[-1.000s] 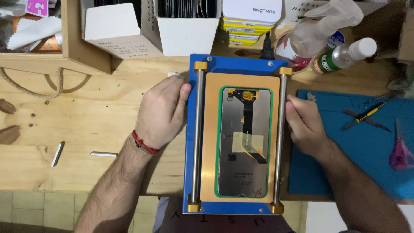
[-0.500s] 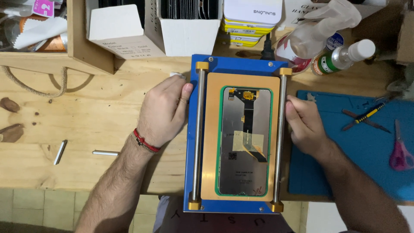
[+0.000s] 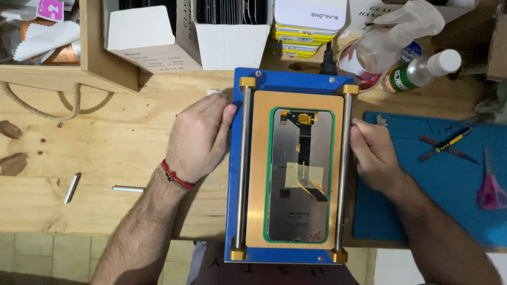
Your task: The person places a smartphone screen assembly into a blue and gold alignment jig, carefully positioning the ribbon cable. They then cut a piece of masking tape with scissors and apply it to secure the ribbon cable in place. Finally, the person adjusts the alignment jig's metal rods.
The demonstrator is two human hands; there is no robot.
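A blue flat machine (image 3: 288, 82) with an orange pad and two steel rails lies on the wooden bench. A phone screen panel (image 3: 301, 206) rests back-up in a green frame on the pad, with a flex cable and a tape patch on it. My left hand (image 3: 198, 140) lies against the machine's left edge, fingers curled by the left rail (image 3: 242, 174). My right hand (image 3: 372, 155) presses on the right edge beside the right rail (image 3: 343, 174). Neither hand lifts anything.
A blue work mat (image 3: 449, 190) at right carries tweezers, a small screwdriver (image 3: 449, 141) and pink scissors (image 3: 491, 184). Bottles (image 3: 417, 71) and a plastic bag stand behind. White boxes (image 3: 232, 42) and a wooden crate (image 3: 63, 74) sit at the back. Two small white sticks (image 3: 127, 188) lie at left.
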